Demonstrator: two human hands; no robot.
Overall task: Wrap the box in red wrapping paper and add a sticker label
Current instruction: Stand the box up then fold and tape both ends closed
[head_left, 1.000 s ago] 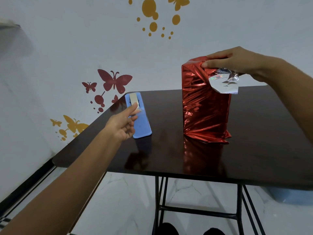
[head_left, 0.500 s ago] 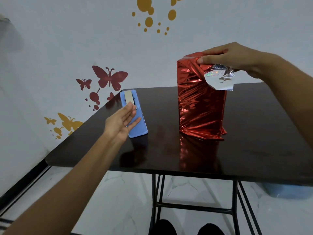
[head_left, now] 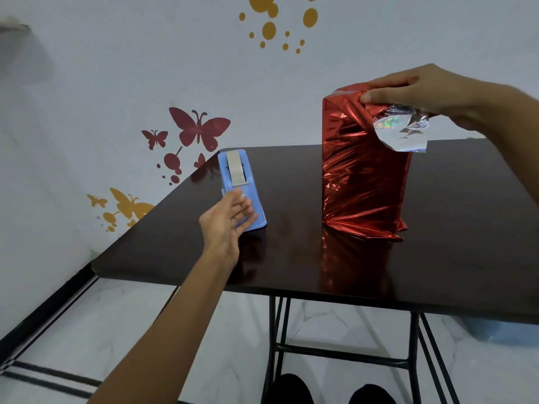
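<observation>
A tall box wrapped in shiny red paper (head_left: 361, 176) stands upright on the dark table (head_left: 291, 258). My right hand (head_left: 414, 90) grips the top of the box, thumb on the front and fingers over the top. A loose flap of paper showing its silver underside (head_left: 401, 132) hangs below that hand. A blue tape dispenser (head_left: 240, 188) lies on the table's left part. My left hand (head_left: 226, 220) hovers at the dispenser's near end with fingers straight, holding nothing.
The table's near edge runs across the middle of the view, with black metal legs (head_left: 280, 345) under it. A white wall with butterfly decals (head_left: 201, 129) stands behind. A blue object (head_left: 501, 330) sits on the floor at the right.
My left hand stays by the dispenser's near end, fingers a little straighter. My right hand keeps its hold on the box top. The view shifted slightly.
</observation>
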